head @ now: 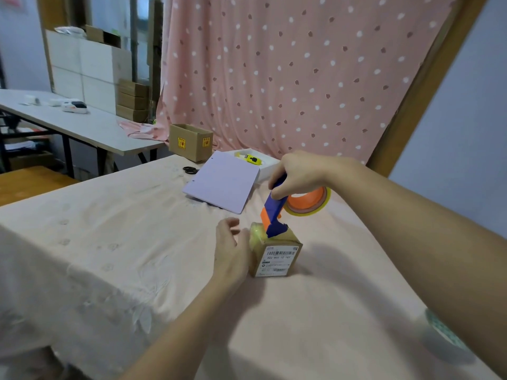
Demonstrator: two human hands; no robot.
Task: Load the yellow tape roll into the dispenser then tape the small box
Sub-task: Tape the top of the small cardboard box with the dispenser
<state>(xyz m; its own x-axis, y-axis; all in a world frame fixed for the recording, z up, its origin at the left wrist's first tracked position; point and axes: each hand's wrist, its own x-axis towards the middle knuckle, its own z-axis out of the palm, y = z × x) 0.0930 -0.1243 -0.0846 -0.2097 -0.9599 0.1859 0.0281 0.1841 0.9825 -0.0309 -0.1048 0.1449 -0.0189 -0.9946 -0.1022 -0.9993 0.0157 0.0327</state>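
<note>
We grip the dispenser [274, 212] in our right hand [299, 174], fingers wrapped round its handle; our left hand [233, 250], fingers loosely spread, should brace the small box [277, 256] while we drag tape across its top

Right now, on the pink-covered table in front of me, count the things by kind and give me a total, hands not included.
Cardboard boxes: 2, the small box and the open box
Tape dispensers: 1, the dispenser holding the yellow tape roll
Scissors: 1, the scissors
Lilac sheets: 1, the lilac sheet
White trays: 1, the white tray
Total: 6
</note>
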